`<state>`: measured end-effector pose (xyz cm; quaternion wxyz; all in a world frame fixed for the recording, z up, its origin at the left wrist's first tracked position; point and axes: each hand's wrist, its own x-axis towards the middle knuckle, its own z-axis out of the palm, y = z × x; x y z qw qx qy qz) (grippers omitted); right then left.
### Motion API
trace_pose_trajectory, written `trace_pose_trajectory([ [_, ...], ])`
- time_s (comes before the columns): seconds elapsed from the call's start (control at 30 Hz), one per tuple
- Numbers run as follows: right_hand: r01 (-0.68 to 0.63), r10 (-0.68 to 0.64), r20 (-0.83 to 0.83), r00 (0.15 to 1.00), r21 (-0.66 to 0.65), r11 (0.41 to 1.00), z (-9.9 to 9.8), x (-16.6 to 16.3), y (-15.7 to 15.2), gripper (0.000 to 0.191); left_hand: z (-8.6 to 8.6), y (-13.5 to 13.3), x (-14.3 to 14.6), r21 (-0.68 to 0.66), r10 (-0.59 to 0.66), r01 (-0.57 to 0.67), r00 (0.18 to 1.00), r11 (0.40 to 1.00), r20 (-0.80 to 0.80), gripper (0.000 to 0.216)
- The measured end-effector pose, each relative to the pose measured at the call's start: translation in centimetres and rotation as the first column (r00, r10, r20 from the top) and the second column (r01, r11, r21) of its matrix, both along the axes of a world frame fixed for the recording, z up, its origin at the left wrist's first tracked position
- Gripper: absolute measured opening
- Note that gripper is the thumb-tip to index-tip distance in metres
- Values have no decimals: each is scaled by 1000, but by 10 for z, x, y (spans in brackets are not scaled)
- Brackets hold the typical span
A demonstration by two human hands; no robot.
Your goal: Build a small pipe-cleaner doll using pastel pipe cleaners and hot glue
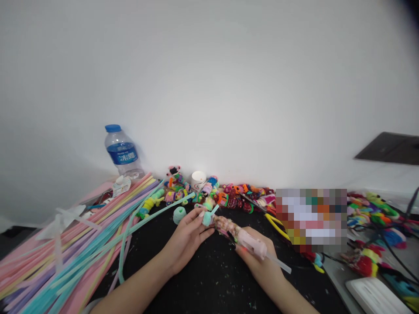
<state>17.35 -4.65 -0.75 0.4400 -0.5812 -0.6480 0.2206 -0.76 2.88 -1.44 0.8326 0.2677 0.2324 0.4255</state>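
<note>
head view: left hand (190, 230) in fingertip pinch on mint piece (207, 218), right hand (258, 265) snug around glue gun (249, 242)

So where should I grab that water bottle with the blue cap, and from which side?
Probably around the blue label, from the near side, above the pastel pipe cleaners: there the water bottle is broad and exposed, whereas the wall backs it and clutter crowds its base.
</note>
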Motion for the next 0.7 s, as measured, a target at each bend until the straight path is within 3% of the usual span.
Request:
trace_pose_trajectory([
  [0.7,-19,20,31,999,-13,1000,-2,1,1,5,0,0,0,2,14,-14,1000,1000,-4,14],
])
